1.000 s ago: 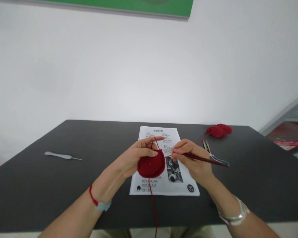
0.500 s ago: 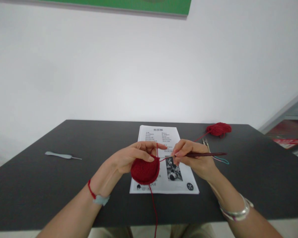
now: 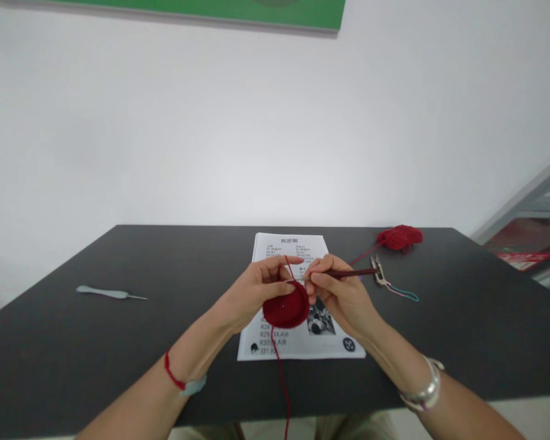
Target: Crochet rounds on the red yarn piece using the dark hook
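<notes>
My left hand (image 3: 266, 283) pinches the upper edge of a round red crochet piece (image 3: 286, 310), with red yarn running up over its index finger. A loose yarn tail (image 3: 282, 379) hangs from the piece past the table's front edge. In my right hand (image 3: 337, 284) is a crochet hook (image 3: 355, 272) with a dark red handle, gripped like a pencil. Its thin metal tip points left and meets the top edge of the piece; the exact stitch is too small to make out. Both hands are close together above a printed sheet.
Printed paper sheets (image 3: 343, 348) lie on the black table (image 3: 187, 250) beneath my hands. A red yarn ball (image 3: 400, 238) sits at the back right, with small scissors (image 3: 377, 270) on a blue-pink cord nearby. A grey-handled crochet hook (image 3: 103, 293) rests at the left.
My right hand has come left, bringing the hook tip against the crochet piece. My left hand and the piece have shifted right and slightly up, and the piece is tilted differently.
</notes>
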`<state>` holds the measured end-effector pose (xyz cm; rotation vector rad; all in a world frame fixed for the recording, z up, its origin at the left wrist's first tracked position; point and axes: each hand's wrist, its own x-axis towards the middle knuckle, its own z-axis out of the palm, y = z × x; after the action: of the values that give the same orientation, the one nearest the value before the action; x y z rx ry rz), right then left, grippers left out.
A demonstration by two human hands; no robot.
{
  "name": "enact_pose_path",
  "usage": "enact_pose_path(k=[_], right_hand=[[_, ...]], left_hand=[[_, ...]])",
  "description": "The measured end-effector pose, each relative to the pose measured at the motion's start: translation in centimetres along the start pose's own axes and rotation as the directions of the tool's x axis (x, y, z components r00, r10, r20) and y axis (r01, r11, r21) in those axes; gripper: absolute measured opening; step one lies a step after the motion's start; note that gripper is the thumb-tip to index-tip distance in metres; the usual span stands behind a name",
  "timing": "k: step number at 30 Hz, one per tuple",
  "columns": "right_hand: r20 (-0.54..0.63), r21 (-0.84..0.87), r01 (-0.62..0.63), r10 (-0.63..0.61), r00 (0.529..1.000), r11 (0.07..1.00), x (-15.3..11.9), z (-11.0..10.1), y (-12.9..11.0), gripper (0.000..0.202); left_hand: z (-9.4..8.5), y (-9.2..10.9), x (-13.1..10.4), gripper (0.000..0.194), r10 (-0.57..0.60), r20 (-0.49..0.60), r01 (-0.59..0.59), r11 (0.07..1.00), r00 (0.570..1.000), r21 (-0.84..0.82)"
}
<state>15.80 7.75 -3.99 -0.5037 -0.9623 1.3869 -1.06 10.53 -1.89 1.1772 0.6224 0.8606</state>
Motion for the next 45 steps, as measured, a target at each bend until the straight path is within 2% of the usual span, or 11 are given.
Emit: enact_pose_path(k=[4, 12, 16, 21, 28, 30, 34, 37, 41, 43, 45], right_hand=[[-0.071, -0.011, 0.079, -0.08, 0.994, 0.997, 0.0, 0.2, 0.2, 0.012], [0.07, -0.2, 0.21, -0.2, 0.977, 0.957, 0.0, -0.8, -0.2, 0.008], [0.078, -0.297, 0.288, -0.277, 0.958, 0.91, -0.3, -1.0, 0.3, 0.007], [0.103, -0.403, 0.395, -0.387, 0.916, 0.826, -0.8, -0.9, 0.6, 0.01], [0.165, -0.57, 0.496, -0.5, 0.85, 0.655, -1.1, -1.1, 1.0, 0.012], [0.164, -0.577, 0.501, -0.509, 0.845, 0.645, -1.1, -1.2, 1.1, 0.011], [0.128, -0.592, 0.457, -0.483, 0.866, 0.664, -1.2, -1.1, 1.1, 0.009], [0.161, -0.678, 0.485, -0.532, 0.831, 0.552, -1.5, -0.8, 1.1, 0.011], [0.324, -0.774, 0.575, -0.615, 0.719, 0.265, -1.9, -0.1, 1.1, 0.019], [0.37, -0.781, 0.591, -0.612, 0.698, 0.202, -2.0, 0.2, 1.1, 0.02], [0.378, -0.783, 0.59, -0.602, 0.703, 0.197, -1.9, 0.2, 1.3, 0.02]], left_hand=[[0.6, -0.4, 0.0, 0.037, 0.063, -0.095, -0.065, 0.998, 0.993, -0.014], [0.7, -0.1, -0.2, 0.033, 0.144, -0.149, -0.13, 0.986, 0.978, 0.101], [0.8, -0.1, -0.2, 0.032, 0.165, -0.185, -0.142, 0.981, 0.969, 0.134], [1.0, -0.3, -0.4, 0.034, 0.15, -0.242, -0.128, 0.986, 0.959, 0.105], [1.2, -0.6, -0.2, 0.036, 0.1, -0.263, -0.101, 0.995, 0.96, 0.007], [1.3, -0.7, -0.2, 0.037, 0.077, -0.26, -0.09, 0.995, 0.962, -0.036], [1.6, -0.6, -0.3, 0.038, 0.036, -0.274, -0.066, 0.993, 0.961, -0.102], [2.0, -0.5, -0.3, 0.038, 0.036, -0.306, -0.073, 0.991, 0.951, -0.11], [2.7, -0.7, -0.3, 0.039, 0.054, -0.358, -0.091, 0.992, 0.932, -0.087], [2.9, -1.0, -0.2, 0.038, 0.093, -0.388, -0.113, 0.993, 0.917, -0.029], [3.1, -1.3, -0.3, 0.037, 0.146, -0.404, -0.132, 0.989, 0.903, 0.062]])
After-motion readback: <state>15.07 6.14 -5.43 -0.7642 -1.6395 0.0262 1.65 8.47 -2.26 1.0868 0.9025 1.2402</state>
